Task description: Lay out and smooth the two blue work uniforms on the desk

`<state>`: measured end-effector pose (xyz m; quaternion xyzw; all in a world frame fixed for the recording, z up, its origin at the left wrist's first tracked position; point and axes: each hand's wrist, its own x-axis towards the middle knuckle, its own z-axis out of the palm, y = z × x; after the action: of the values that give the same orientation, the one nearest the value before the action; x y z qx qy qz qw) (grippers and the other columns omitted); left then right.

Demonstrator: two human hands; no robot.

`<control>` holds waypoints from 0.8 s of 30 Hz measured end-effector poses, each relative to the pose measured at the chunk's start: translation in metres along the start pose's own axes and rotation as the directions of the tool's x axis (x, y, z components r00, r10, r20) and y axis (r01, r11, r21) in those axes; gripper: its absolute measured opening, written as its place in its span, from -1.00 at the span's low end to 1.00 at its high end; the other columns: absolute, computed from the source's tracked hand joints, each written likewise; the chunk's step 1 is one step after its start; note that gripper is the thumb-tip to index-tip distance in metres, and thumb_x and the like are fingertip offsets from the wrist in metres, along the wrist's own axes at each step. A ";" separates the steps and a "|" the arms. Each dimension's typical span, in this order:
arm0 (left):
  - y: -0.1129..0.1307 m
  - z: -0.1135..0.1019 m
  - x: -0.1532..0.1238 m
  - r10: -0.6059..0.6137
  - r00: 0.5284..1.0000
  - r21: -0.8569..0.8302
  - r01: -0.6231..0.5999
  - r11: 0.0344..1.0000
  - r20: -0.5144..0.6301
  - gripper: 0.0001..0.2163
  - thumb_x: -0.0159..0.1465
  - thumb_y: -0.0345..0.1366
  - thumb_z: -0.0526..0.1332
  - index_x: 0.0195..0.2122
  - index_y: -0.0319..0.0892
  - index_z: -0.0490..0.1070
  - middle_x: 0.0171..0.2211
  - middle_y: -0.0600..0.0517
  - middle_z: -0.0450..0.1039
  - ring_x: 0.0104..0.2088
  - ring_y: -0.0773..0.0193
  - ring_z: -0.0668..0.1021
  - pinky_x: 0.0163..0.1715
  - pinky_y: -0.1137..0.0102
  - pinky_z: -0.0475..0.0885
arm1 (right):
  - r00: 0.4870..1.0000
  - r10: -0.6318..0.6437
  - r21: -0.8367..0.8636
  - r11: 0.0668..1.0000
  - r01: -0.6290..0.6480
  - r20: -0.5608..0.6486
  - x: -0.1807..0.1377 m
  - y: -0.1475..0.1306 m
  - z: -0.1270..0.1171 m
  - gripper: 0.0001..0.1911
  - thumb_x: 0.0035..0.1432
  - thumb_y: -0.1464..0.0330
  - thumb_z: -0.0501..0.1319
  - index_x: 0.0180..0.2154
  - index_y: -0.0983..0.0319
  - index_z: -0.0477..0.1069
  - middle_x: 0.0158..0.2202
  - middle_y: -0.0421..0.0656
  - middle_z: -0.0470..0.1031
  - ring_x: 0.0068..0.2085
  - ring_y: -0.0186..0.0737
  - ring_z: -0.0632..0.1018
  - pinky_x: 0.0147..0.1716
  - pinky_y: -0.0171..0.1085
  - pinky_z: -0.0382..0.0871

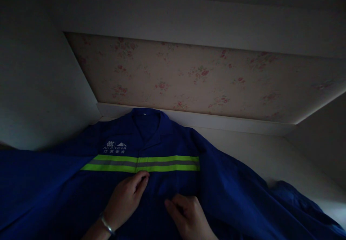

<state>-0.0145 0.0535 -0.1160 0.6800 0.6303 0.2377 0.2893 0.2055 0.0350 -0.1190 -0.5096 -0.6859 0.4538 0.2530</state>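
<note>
Two hands are working at the front of a blue work jacket (173, 182) that is lying spread, front up, on a pale surface (270, 157), its collar pointing to 12 o'clock against a ledge under floral wallpaper (189, 78). Going from 9 o'clock to 3 o'clock: one sleeve is draping off to the left, the left hand (127, 196), wearing a bracelet (106, 225), is pressing its fingertips on the cloth just below the reflective band, the right hand (189, 214) is lying just beside it with fingers curled on the placket, and the other sleeve is trailing toward 4 o'clock. Both hands are close together but apart; whether either is pinching fabric I cannot tell in this dim light.

The cloth is looking soft, limp and light, likely creasing and sliding easily, so the front edges or shoulders seem the sound places to take hold. A yellow-green and grey stripe (140, 163) is crossing the chest, with a white logo (115, 147) above it at 11 o'clock.
</note>
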 end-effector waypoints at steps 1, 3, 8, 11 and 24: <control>0.000 0.000 0.000 -0.003 1.000 0.003 0.003 1.000 0.000 -0.75 0.38 -0.13 0.00 -0.11 0.00 0.43 -0.22 0.13 0.62 -0.22 0.29 0.63 -0.18 0.45 0.43 | 1.000 0.001 0.001 1.000 -0.001 -0.001 0.000 0.000 0.000 -0.48 0.25 0.07 0.05 -0.63 0.22 0.03 -0.66 -0.32 0.01 -0.59 -0.44 0.07 -0.60 -0.30 -0.13; 0.001 0.000 0.000 -0.012 1.000 0.008 0.012 1.000 -0.001 -0.75 0.38 -0.12 0.00 -0.12 0.00 0.44 -0.22 0.13 0.62 -0.21 0.29 0.63 -0.17 0.44 0.44 | 1.000 0.005 -0.002 1.000 -0.005 0.002 0.000 0.000 0.000 -0.48 0.24 0.07 0.05 -0.64 0.22 0.03 -0.66 -0.32 0.01 -0.59 -0.44 0.07 -0.60 -0.30 -0.12; 0.000 0.000 0.000 -0.004 1.000 0.001 0.004 1.000 0.006 -0.74 0.38 -0.12 0.00 -0.11 0.00 0.44 -0.24 0.14 0.62 -0.23 0.29 0.63 -0.19 0.45 0.44 | 1.000 0.006 -0.007 1.000 -0.006 -0.003 0.000 0.002 0.000 -0.49 0.25 0.07 0.05 -0.63 0.22 0.05 -0.65 -0.32 0.04 -0.58 -0.44 0.08 -0.59 -0.31 -0.11; -0.003 0.002 0.000 -0.005 1.000 0.010 0.005 1.000 0.010 -0.73 0.39 -0.12 -0.01 -0.09 -0.01 0.43 -0.19 0.11 0.61 -0.19 0.29 0.62 -0.14 0.43 0.43 | 1.000 -0.006 -0.015 1.000 0.006 0.009 0.000 0.003 0.000 -0.48 0.25 0.07 0.04 -0.63 0.22 0.05 -0.65 -0.32 0.04 -0.58 -0.44 0.09 -0.59 -0.31 -0.11; -0.001 0.001 -0.001 -0.011 1.000 0.008 0.010 1.000 0.015 -0.72 0.38 -0.11 -0.02 -0.10 -0.03 0.44 -0.23 0.08 0.61 -0.20 0.26 0.63 -0.12 0.40 0.46 | 1.000 -0.014 0.000 1.000 0.014 -0.007 0.000 0.004 0.001 -0.49 0.25 0.08 0.05 -0.63 0.22 0.05 -0.65 -0.32 0.03 -0.59 -0.45 0.07 -0.60 -0.31 -0.12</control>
<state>-0.0148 0.0529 -0.1171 0.6796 0.6325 0.2287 0.2928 0.2064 0.0347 -0.1226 -0.5064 -0.6886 0.4502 0.2584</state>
